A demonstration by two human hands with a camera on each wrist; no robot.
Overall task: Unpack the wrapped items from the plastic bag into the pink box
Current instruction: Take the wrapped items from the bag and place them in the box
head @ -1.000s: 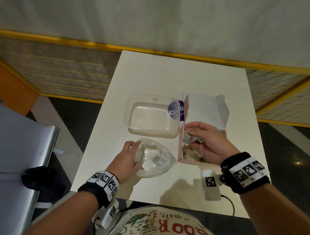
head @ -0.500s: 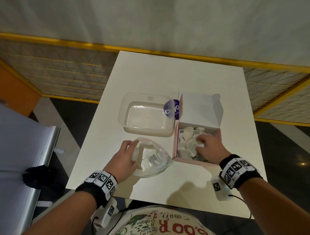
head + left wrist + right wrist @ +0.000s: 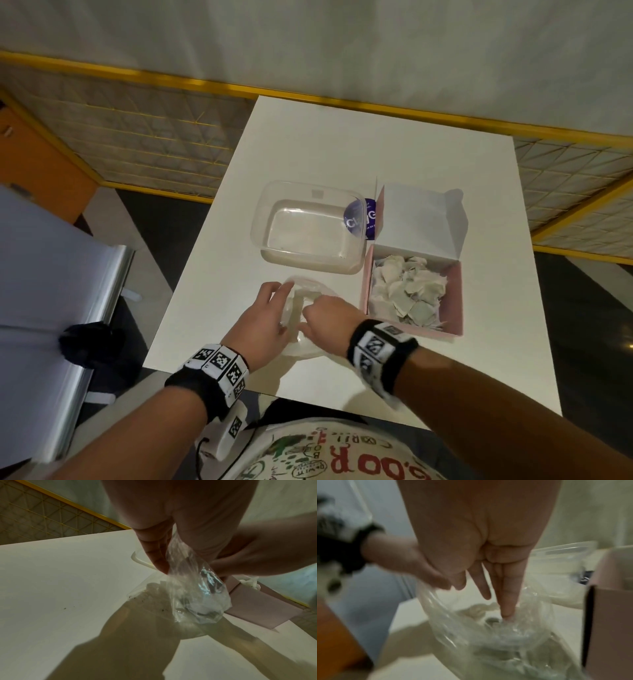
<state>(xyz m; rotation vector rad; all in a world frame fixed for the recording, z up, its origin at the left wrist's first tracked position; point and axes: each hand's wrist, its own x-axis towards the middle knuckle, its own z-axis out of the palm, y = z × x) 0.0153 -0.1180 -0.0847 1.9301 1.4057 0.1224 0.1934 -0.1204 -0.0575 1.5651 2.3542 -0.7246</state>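
Note:
A clear plastic bag [image 3: 310, 289] lies on the white table [image 3: 342, 144] close to me, with a few pale wrapped items [image 3: 476, 609] still inside. My left hand [image 3: 279, 301] pinches the bag's left rim and holds its mouth up, as the left wrist view shows at the bag [image 3: 197, 588]. My right hand [image 3: 310, 311] reaches into the bag [image 3: 488, 635] with straight fingers [image 3: 508, 595] and holds nothing that I can see. The pink box [image 3: 455, 301] stands to the right with its white lid [image 3: 421, 216] raised. Several wrapped items [image 3: 407, 291] fill it.
An empty clear plastic tub [image 3: 308, 226] sits just behind the bag, touching the pink box's left side by a purple sticker [image 3: 364, 219]. The table's near edge is close to my body. A grey metal surface [image 3: 51, 274] lies to the left, off the table.
My right hand put a wrapped item down in the pink box, then moved left into the bag. The left hand kept its hold on the bag's rim.

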